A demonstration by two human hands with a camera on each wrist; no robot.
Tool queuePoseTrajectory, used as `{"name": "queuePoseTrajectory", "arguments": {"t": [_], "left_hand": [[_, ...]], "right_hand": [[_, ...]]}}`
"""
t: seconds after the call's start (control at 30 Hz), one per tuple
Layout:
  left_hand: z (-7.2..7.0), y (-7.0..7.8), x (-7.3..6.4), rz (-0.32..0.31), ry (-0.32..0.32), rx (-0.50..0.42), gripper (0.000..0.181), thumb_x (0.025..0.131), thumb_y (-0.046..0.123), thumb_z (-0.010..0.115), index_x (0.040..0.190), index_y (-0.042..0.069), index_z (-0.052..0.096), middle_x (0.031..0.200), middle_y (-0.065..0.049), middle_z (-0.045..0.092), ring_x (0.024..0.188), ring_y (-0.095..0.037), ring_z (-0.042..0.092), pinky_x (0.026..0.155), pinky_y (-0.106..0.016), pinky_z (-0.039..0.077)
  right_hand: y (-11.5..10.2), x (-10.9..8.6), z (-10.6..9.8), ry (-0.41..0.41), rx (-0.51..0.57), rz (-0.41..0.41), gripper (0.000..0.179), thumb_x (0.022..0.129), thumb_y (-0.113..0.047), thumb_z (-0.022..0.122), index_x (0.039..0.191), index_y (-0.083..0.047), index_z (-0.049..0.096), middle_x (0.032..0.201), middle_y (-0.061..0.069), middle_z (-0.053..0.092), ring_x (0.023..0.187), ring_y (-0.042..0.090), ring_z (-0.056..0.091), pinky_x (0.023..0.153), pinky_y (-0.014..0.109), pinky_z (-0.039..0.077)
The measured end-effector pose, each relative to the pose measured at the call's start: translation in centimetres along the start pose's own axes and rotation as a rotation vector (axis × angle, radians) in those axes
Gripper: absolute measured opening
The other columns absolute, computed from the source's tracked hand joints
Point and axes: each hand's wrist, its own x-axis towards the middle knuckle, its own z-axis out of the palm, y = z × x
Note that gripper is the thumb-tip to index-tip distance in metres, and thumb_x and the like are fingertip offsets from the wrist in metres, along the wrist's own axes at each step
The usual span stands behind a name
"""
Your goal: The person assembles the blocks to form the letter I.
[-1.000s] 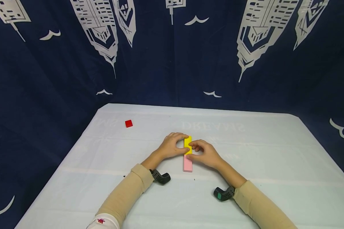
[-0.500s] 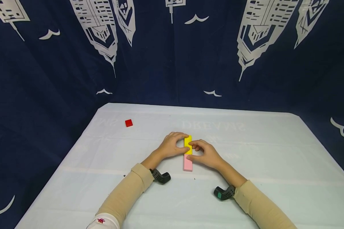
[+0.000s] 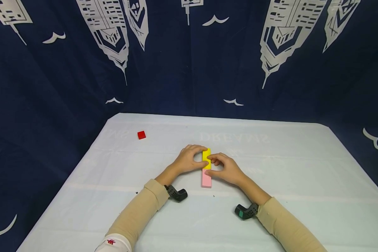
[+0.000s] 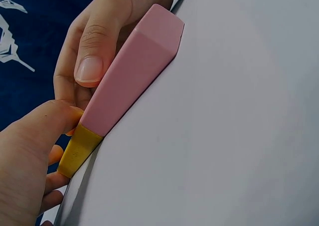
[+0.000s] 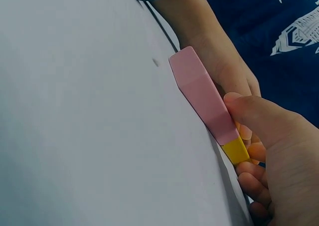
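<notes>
A yellow block (image 3: 205, 155) and a pink block (image 3: 206, 182) lie end to end on the white table, yellow at the far end. My left hand (image 3: 187, 161) holds the yellow block, its index finger at the far end and its thumb near the seam. From the right, my right hand (image 3: 227, 169) sets its thumb on the pink block beside the seam and its index fingertip on the yellow one. In both wrist views the pink block (image 4: 132, 79) is nearest the camera, and fingers partly hide the yellow block (image 5: 235, 151).
A small red block (image 3: 141, 135) lies toward the back left of the white-covered table (image 3: 286, 157). Behind the table hangs a dark blue curtain (image 3: 182, 77) with white prints. A black wrist device (image 3: 177, 194) sits on the left wrist, another (image 3: 246, 211) on the right.
</notes>
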Motion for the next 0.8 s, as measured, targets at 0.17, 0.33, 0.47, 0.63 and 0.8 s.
{"name": "queuePoseTrajectory", "arguments": {"t": [0.17, 0.33, 0.47, 0.63, 0.8], "left_hand": [[-0.2, 0.1, 0.1, -0.003, -0.008, 0.002, 0.055, 0.086, 0.038, 0.071, 0.135, 0.016, 0.057, 0.138, -0.004, 0.055, 0.130, -0.025, 0.043, 0.107, -0.050, 0.032], [-0.3, 0.1, 0.2, -0.003, -0.015, -0.001, 0.055, 0.086, 0.038, 0.071, 0.135, 0.016, 0.057, 0.139, -0.004, 0.054, 0.131, -0.025, 0.043, 0.107, -0.051, 0.031], [-0.2, 0.0, 0.3, 0.014, -0.011, 0.018, 0.055, 0.086, 0.037, 0.070, 0.134, 0.015, 0.057, 0.138, -0.004, 0.055, 0.129, -0.025, 0.044, 0.105, -0.049, 0.034], [-0.6, 0.0, 0.4, 0.022, -0.032, 0.005, 0.055, 0.087, 0.039, 0.068, 0.135, 0.014, 0.056, 0.139, -0.005, 0.054, 0.130, -0.026, 0.044, 0.105, -0.049, 0.033], [-1.8, -0.6, 0.0, -0.036, -0.032, -0.060, 0.053, 0.089, 0.039, 0.067, 0.134, 0.012, 0.057, 0.138, -0.005, 0.055, 0.131, -0.025, 0.044, 0.109, -0.047, 0.032]], "right_hand": [[-0.1, 0.0, -0.1, 0.002, 0.000, 0.002, 0.051, 0.077, -0.026, 0.084, 0.119, -0.004, 0.065, 0.099, 0.000, 0.061, 0.089, 0.018, 0.055, 0.081, 0.033, 0.048], [-0.1, 0.1, -0.1, 0.001, 0.002, 0.007, 0.052, 0.077, -0.026, 0.084, 0.120, -0.005, 0.065, 0.099, 0.001, 0.061, 0.089, 0.018, 0.055, 0.081, 0.033, 0.048], [0.0, 0.0, -0.2, 0.000, -0.009, 0.004, 0.052, 0.077, -0.028, 0.084, 0.120, -0.004, 0.065, 0.099, 0.001, 0.062, 0.089, 0.017, 0.055, 0.081, 0.033, 0.048], [-0.1, 0.0, -0.3, 0.005, -0.004, 0.004, 0.051, 0.077, -0.026, 0.084, 0.119, -0.004, 0.065, 0.099, 0.001, 0.062, 0.089, 0.018, 0.055, 0.081, 0.033, 0.048], [-0.1, -0.1, -0.1, -0.004, 0.018, 0.019, 0.052, 0.077, -0.027, 0.084, 0.120, -0.004, 0.065, 0.100, 0.001, 0.062, 0.090, 0.018, 0.055, 0.081, 0.033, 0.048]]}}
